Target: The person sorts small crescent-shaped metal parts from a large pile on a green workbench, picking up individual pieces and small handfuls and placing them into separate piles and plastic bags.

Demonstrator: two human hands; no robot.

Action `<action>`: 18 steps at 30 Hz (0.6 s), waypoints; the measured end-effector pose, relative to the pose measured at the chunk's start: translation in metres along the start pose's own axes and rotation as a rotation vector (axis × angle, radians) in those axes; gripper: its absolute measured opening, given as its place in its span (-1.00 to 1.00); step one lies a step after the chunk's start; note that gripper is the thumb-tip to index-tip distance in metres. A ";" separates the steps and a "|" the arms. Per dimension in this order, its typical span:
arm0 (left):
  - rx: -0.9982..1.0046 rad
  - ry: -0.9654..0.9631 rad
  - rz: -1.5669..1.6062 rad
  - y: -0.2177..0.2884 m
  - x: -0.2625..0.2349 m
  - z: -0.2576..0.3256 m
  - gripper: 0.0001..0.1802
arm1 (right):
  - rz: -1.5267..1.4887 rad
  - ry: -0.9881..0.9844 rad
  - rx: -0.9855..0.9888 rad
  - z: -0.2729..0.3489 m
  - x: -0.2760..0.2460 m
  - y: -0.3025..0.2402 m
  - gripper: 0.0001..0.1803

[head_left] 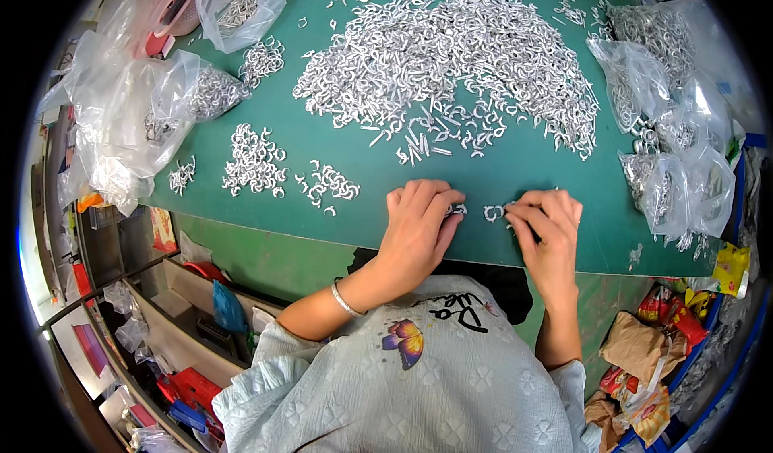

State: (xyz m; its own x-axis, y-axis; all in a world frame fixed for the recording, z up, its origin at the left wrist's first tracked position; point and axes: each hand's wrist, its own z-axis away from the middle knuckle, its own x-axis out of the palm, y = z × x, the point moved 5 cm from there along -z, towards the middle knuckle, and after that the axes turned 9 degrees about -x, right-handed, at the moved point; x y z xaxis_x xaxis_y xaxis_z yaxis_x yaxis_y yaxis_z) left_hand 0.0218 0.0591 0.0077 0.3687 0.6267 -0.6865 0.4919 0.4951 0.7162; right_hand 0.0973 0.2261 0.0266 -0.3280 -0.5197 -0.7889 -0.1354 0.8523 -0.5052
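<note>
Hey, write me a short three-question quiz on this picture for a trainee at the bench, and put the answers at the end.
1. Which wrist wears the bracelet?
2. True or false: the largest heap of metal pieces lies farther from the person than the left hand and the right hand.
3. What colour is the tabletop? (a) red (b) green (c) white

Key: 1. The left. 2. True. 3. b.

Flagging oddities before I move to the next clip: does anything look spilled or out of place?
Possibly: loose metal pieces lie by a clear plastic bag near the right end of the green table, away from the main heap, as if spilled.
</note>
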 end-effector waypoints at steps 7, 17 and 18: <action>-0.058 0.007 -0.031 0.001 -0.004 0.001 -0.63 | -0.033 -0.031 -0.087 -0.022 0.029 -0.025 -0.74; -0.029 -0.016 0.064 0.000 -0.002 0.003 -0.71 | 0.091 0.106 0.095 -0.015 -0.007 0.020 -0.83; -0.019 -0.020 0.104 0.000 -0.001 0.001 -0.71 | 0.119 0.144 0.139 -0.012 -0.015 0.027 -0.84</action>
State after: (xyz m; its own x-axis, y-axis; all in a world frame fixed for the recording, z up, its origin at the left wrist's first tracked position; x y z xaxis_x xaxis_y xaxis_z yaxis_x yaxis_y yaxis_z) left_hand 0.0226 0.0576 0.0078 0.4328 0.6635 -0.6104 0.4351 0.4393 0.7860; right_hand 0.0875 0.2571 0.0286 -0.4655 -0.3941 -0.7925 0.0392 0.8853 -0.4633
